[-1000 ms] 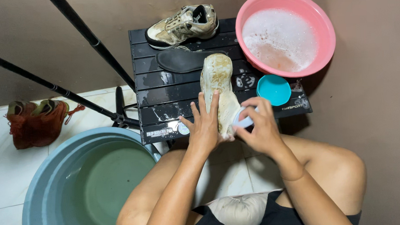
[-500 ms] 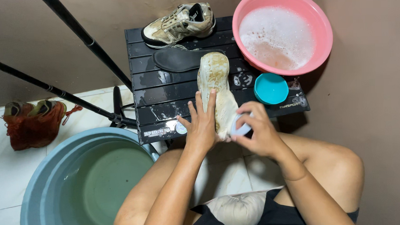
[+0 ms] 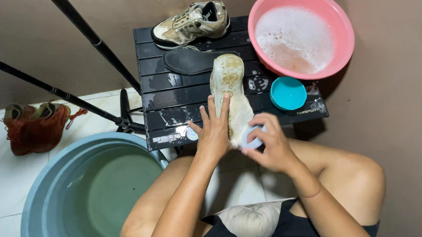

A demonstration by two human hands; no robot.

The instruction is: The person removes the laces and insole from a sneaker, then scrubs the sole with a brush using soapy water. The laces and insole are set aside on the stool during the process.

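Observation:
A dirty cream shoe [image 3: 230, 87] lies sole up on the black slatted table [image 3: 172, 94], heel toward me. My left hand [image 3: 214, 130] grips its heel end, fingers spread along the sole. My right hand [image 3: 267, 144] holds a small pale blue-grey brush [image 3: 252, 136] against the shoe's heel side. A second cream and black shoe [image 3: 191, 22] stands upright at the table's far edge, with a dark insole [image 3: 192, 60] lying just in front of it.
A pink basin [image 3: 260, 46] of soapy water stands at the table's far right, a small teal bowl [image 3: 287, 93] beside it. A big blue tub [image 3: 40, 194] of water sits at lower left. Black tripod legs [image 3: 91, 38] cross the left side. A red-brown bag [image 3: 33, 127] lies on the tiled floor.
My right hand with the brush has shifted slightly along the shoe's heel. The left hand stays on the sole and the shoe has barely moved.

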